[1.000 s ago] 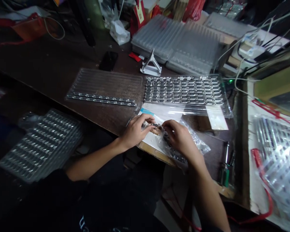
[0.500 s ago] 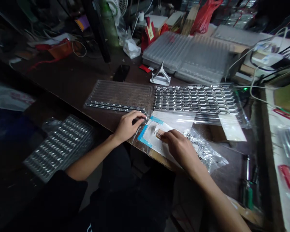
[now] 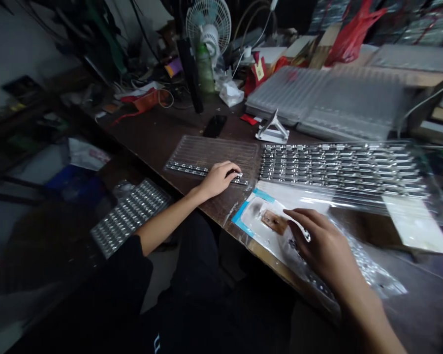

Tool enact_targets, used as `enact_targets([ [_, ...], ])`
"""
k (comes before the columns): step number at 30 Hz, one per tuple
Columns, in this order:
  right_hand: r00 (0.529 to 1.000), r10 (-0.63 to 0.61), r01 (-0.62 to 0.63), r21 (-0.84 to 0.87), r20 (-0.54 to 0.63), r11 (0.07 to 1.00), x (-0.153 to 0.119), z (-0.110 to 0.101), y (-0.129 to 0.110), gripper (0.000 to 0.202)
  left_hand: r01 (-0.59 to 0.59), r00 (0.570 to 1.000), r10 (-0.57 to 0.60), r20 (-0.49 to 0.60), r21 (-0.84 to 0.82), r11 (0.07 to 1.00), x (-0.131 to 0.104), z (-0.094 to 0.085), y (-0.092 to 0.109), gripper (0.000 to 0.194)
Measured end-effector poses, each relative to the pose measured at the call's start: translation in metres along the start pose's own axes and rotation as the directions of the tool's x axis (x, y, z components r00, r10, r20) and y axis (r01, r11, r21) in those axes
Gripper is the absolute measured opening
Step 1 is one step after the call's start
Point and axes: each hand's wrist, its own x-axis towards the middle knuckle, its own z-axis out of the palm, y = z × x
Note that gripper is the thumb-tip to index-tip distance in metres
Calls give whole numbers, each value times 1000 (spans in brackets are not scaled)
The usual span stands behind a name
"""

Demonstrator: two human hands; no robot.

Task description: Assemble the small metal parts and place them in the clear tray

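Observation:
My left hand (image 3: 218,180) is over the front row of a transparent ribbed plastic tray (image 3: 210,147), its fingers pinched on a small shiny metal part (image 3: 239,174). Similar metal parts lie in the tray's front grooves. My right hand (image 3: 323,241) hovers with thumb and fingers apart, just right of a small brown block (image 3: 274,222). That block lies on a white sheet edged with blue tape (image 3: 243,223). Under and beyond the right hand spreads a plastic bag of small metal pieces (image 3: 376,273).
A second tray (image 3: 335,164) full of metal parts stands right of the first. Behind are a phone (image 3: 214,126), a white stand (image 3: 273,130) and stacked empty trays (image 3: 291,91). More filled trays (image 3: 129,214) sit lower left, below the table's edge.
My left hand has moved from the tray's near corner onto its front row. My right hand has let go of the brown block and drawn back right. The view has swung left.

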Motion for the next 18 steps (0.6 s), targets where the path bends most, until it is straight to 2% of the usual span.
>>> enact_targets([
  [5, 998, 50, -53, 61, 44, 997, -3, -17, 8, 27, 26, 1000, -25, -7, 48, 999, 1, -6, 0, 11],
  [12, 986, 156, -160, 69, 60, 985, -7, -32, 8, 26, 5, 995, -20, 98, 145, 989, 17, 8, 6, 9],
  [15, 960, 199, -212, 52, 196, 976, -8, -38, 7, 25, 35, 986, -66, 152, 196, 980, 20, 7, 6, 12],
  [18, 898, 239, -253, -11, 369, 967, -9, -41, 5, 22, 48, 976, -95, 198, 234, 971, 21, 1, 7, 13],
])
